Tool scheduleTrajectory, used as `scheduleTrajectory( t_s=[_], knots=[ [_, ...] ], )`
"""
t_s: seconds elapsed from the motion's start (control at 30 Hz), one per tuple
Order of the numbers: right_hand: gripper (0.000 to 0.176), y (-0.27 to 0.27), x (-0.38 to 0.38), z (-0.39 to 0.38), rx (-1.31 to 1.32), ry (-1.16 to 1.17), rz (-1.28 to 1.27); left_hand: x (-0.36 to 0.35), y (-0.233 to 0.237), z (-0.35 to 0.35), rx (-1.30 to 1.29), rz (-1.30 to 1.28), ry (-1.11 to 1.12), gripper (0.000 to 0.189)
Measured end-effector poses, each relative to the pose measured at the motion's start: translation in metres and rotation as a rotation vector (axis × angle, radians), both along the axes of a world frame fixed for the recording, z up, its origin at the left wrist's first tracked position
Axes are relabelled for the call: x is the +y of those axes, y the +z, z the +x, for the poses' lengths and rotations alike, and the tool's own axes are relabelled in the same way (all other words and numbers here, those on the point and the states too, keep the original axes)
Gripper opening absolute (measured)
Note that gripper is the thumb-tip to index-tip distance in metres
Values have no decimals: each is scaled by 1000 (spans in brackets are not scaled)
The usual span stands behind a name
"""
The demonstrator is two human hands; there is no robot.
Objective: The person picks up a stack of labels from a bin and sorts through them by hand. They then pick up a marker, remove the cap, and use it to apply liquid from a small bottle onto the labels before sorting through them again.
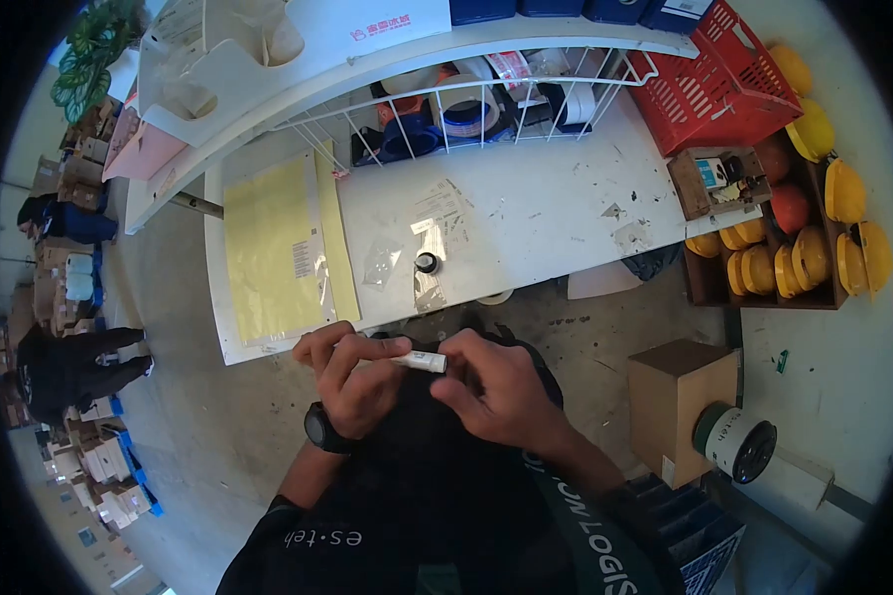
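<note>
The tube (425, 362) lies between the left hand (352, 385) and the right hand (504, 392), at the near side of the table (556, 208). On the table, the envelope (268, 248) lies left of the cap (427, 263); the basket (446, 90) spans the far side. The crate (693, 99) is far right, beyond the tray (692, 193)

White tube (425, 362): left end hidden behind left hand (350, 382), print too small to read. Label (309, 261) on yellow sheet (260, 253) illegible. Far white box (372, 14) cut off by top edge.
</note>
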State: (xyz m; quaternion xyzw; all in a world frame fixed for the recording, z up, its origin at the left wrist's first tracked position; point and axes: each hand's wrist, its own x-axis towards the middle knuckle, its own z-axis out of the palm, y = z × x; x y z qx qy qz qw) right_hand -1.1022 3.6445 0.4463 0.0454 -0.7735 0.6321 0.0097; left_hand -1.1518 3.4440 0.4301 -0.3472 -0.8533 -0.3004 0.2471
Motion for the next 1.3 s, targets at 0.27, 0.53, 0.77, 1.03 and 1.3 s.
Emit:
scheduleTrajectory(
  t_s=[0.27,0.53,0.77,1.03,1.3],
  knots=[
    [23,-18,-8,-15,523,-48,399,5,8,6,-273,-19,-104,17],
    [22,-11,-9,-23,814,110,299,-7,32,12,-1254,307,-473,33],
    [31,18,-16,-37,982,524,245,-45,5,-5,-2385,340,-939,36],
    [27,80,-7,-60,1314,796,345,-20,34,-18,-2315,-57,-1247,42],
    [25,105,22,-50,1142,625,592,-14,89,-15,-1756,305,-1261,47]
  ],
)
